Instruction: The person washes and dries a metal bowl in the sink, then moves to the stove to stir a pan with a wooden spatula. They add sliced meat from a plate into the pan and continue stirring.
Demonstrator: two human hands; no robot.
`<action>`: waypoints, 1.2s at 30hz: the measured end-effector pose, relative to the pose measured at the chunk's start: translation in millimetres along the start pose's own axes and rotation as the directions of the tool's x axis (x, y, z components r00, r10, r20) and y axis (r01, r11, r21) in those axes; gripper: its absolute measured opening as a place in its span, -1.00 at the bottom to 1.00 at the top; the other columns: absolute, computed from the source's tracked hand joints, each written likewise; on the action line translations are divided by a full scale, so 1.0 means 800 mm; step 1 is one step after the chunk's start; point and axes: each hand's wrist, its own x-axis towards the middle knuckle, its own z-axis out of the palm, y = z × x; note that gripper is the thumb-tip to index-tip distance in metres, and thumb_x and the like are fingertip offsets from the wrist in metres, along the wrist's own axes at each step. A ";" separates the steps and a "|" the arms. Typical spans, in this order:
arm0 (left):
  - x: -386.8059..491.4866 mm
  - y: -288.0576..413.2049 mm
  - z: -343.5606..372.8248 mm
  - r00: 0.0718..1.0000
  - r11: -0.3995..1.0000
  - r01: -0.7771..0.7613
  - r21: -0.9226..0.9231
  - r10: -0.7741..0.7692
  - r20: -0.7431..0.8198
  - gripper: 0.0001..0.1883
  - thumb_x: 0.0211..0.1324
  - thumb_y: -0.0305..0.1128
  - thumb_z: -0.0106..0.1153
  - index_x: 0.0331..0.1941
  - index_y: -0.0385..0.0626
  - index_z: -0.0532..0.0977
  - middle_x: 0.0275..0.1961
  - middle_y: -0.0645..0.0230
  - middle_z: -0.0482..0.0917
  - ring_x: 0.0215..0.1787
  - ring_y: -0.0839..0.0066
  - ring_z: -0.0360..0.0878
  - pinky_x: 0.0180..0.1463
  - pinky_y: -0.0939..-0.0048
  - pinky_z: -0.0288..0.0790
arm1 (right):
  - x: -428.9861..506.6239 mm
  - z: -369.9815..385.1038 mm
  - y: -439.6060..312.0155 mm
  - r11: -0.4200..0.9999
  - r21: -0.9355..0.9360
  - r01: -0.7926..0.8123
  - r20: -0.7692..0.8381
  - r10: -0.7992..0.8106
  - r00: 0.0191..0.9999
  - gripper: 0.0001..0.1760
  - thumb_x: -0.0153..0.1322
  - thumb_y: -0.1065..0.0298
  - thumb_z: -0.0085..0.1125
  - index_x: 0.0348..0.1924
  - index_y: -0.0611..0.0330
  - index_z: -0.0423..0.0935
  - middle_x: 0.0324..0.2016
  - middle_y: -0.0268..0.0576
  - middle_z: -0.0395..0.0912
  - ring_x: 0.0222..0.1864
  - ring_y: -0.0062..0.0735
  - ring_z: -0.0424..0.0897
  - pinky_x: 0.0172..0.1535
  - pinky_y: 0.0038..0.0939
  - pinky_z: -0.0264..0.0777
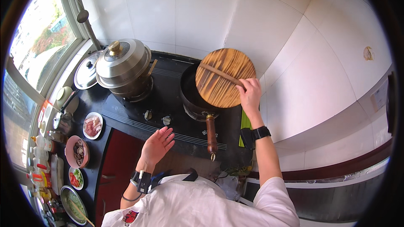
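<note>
My right hand (251, 93) grips the wooden handle bar of a round wooden lid (225, 96) with dark burnt grain. The lid is over the right part of a black wok (188, 85), and the wok's left interior shows dark beside it. A turned wooden handle (211, 134) with a brass ring points from the wok towards me. My left hand (158, 144) is held palm up with fingers apart, holding nothing, near the front edge of the black gas stove (170, 101). Two control knobs (157, 117) lie beyond its fingertips.
A lidded steel pot (126, 66) stands on the left burner, with another lid (89, 71) behind it. Along the left counter are a plate of raw meat (93, 126), a pink bowl of mushrooms (79, 153), chopped vegetables (75, 178), a steel bowl (64, 192) and several bottles. A tiled wall (290, 78) bounds the right.
</note>
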 end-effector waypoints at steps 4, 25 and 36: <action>0.018 -0.009 0.014 0.998 0.998 0.055 0.027 -0.055 0.006 -0.65 0.41 -0.17 -0.17 0.10 -0.07 0.44 0.27 0.26 0.41 0.28 0.30 0.35 0.34 0.21 0.22 | 0.005 -0.082 -0.003 0.946 -0.320 0.046 -0.061 -0.068 0.996 -0.72 0.19 0.52 0.30 -0.22 0.23 0.62 -0.36 -0.25 0.48 -0.21 -0.23 0.45 -0.11 -0.26 0.34; 0.033 -0.056 0.032 0.969 0.971 0.239 0.030 -0.241 0.064 -0.64 0.41 -0.16 -0.19 0.10 -0.08 0.43 0.25 0.27 0.44 0.23 0.31 0.39 0.32 0.20 0.25 | -0.136 -0.135 0.030 0.807 -0.571 0.154 0.351 0.071 0.934 -0.89 0.13 0.49 0.15 -0.48 0.25 0.61 -0.47 -0.25 0.45 -0.24 -0.29 0.43 -0.19 -0.34 0.32; 0.016 -0.058 0.031 0.975 0.975 0.221 0.028 -0.221 0.019 -0.65 0.41 -0.18 -0.18 0.09 -0.08 0.44 0.26 0.27 0.43 0.23 0.31 0.39 0.31 0.20 0.25 | -0.127 -0.150 -0.016 0.890 -0.455 0.030 0.342 0.143 0.929 -0.65 0.11 0.51 0.31 -0.21 0.24 0.62 -0.24 -0.19 0.50 -0.06 -0.17 0.41 0.03 -0.20 0.30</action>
